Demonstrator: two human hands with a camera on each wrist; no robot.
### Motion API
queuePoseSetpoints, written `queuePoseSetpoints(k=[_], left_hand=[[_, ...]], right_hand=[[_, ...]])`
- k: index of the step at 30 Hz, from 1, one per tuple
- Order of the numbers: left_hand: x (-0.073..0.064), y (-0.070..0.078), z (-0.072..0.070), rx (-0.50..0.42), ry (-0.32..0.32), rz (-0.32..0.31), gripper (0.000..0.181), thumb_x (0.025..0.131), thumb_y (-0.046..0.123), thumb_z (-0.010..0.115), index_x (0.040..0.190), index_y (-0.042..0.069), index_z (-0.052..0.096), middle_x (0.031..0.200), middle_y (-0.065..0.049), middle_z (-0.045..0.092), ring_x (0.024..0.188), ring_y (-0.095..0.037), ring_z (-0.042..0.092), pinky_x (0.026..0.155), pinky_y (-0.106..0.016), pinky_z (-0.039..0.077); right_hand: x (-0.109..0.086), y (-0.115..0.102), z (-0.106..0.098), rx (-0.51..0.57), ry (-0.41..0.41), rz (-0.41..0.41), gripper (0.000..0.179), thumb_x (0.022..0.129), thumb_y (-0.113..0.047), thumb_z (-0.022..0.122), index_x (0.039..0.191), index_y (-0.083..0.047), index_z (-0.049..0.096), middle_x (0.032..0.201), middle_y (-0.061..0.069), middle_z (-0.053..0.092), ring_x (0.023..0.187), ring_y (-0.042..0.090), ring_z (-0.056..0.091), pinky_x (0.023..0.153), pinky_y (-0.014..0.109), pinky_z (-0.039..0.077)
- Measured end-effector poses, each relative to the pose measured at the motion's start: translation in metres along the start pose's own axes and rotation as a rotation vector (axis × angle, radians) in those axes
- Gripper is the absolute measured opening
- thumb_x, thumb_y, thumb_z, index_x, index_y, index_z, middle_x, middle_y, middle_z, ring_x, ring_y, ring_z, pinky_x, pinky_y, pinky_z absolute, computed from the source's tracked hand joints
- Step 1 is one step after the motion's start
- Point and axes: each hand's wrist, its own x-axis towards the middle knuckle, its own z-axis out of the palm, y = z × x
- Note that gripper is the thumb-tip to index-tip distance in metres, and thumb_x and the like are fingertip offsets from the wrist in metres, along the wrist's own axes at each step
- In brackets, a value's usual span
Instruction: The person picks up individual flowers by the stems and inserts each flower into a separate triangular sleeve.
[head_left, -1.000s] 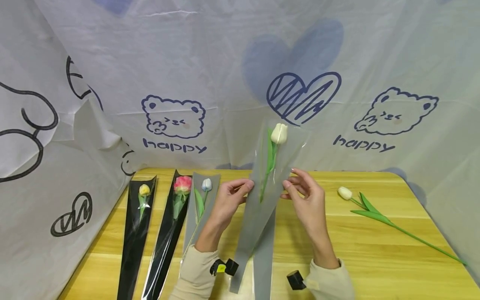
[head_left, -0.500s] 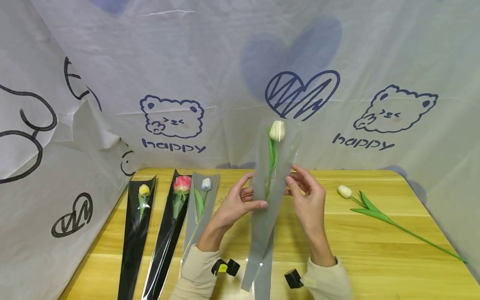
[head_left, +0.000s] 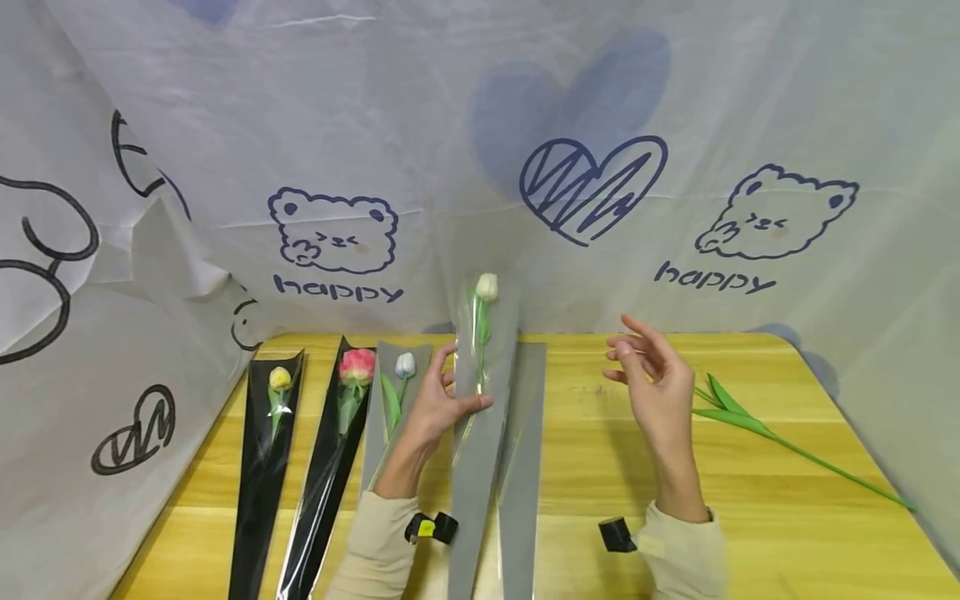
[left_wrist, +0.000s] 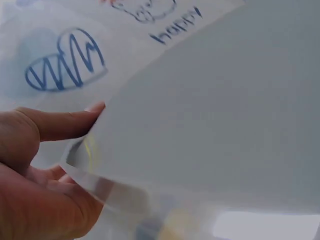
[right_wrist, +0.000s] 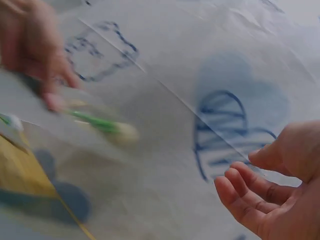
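Note:
My left hand [head_left: 433,406] pinches the edge of a grey flower sleeve [head_left: 474,454], thumb in front and fingers behind. A white artificial tulip [head_left: 487,287] stands inside it behind the clear front, its bloom near the top. In the left wrist view the sleeve [left_wrist: 200,115] spreads broad and grey away from the thumb. My right hand [head_left: 662,387] hangs in the air to the right, fingers loosely bent around nothing; the right wrist view also shows the hand [right_wrist: 272,192] bare. Behind it lies a loose tulip, its green leaves [head_left: 738,419] visible, its bloom hidden.
Another grey sleeve [head_left: 525,467] lies beside the held one on the wooden table [head_left: 585,542]. At left lie a black sleeve with a yellow flower [head_left: 280,379], a black one with a pink flower [head_left: 357,367] and a grey one with a pale blue tulip [head_left: 405,365]. A printed cloth [head_left: 450,167] hangs behind.
Both hands held the sleeve earlier. The right hand has let go and moved right. The left hand has carried the sleeve and its tulip left and lower.

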Motion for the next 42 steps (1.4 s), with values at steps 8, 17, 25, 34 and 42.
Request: queuePoseSetpoints(k=[8,17,25,34,42], left_hand=[[-0.009,-0.032,-0.017,0.173,0.024,-0.061,0.096,0.073,-0.02,0.08,0.153,0.003,0.033,0.121,-0.033,0.06,0.097,-0.038,0.065,0.077,-0.042,0.056],[-0.023,-0.029,-0.031,0.656,0.062,-0.117,0.089,0.088,0.005,0.08,0.158,-0.005,0.025,0.14,-0.036,0.05,0.128,-0.049,0.051,0.098,-0.057,0.048],[-0.018,-0.018,0.01,0.934,0.038,0.17,0.032,0.094,0.006,0.074,0.121,-0.01,0.068,0.116,-0.025,0.068,0.105,-0.039,0.067,0.087,-0.046,0.056],[0.003,-0.042,0.079,1.202,-0.229,0.12,0.054,0.094,0.029,0.077,0.132,-0.006,0.061,0.146,-0.026,0.05,0.138,-0.041,0.045,0.111,-0.046,0.04],[0.01,-0.049,0.084,1.086,-0.216,0.238,0.043,0.087,0.017,0.084,0.121,-0.005,0.069,0.139,-0.025,0.056,0.125,-0.043,0.056,0.1,-0.046,0.05]], right_hand=[[0.009,0.001,-0.058,0.109,0.24,0.143,0.032,0.099,0.002,0.063,0.13,-0.004,0.068,0.106,0.011,0.069,0.091,0.02,0.068,0.072,0.023,0.058],[0.019,0.005,-0.116,0.074,0.379,0.233,0.03,0.098,0.003,0.064,0.126,-0.006,0.071,0.103,0.004,0.068,0.085,0.012,0.067,0.066,0.02,0.057],[0.018,0.028,-0.18,-0.547,0.347,0.246,0.03,0.101,-0.014,0.06,0.128,-0.007,0.072,0.089,-0.029,0.058,0.082,-0.013,0.054,0.076,0.009,0.043],[0.002,0.076,-0.224,-0.909,0.02,0.343,0.039,0.102,-0.007,0.048,0.134,0.013,0.057,0.133,0.04,0.053,0.118,0.055,0.049,0.086,0.056,0.045],[0.001,0.101,-0.237,-0.98,-0.023,0.365,0.048,0.082,0.001,0.043,0.123,0.015,0.063,0.121,0.038,0.061,0.112,0.058,0.052,0.096,0.062,0.041]])
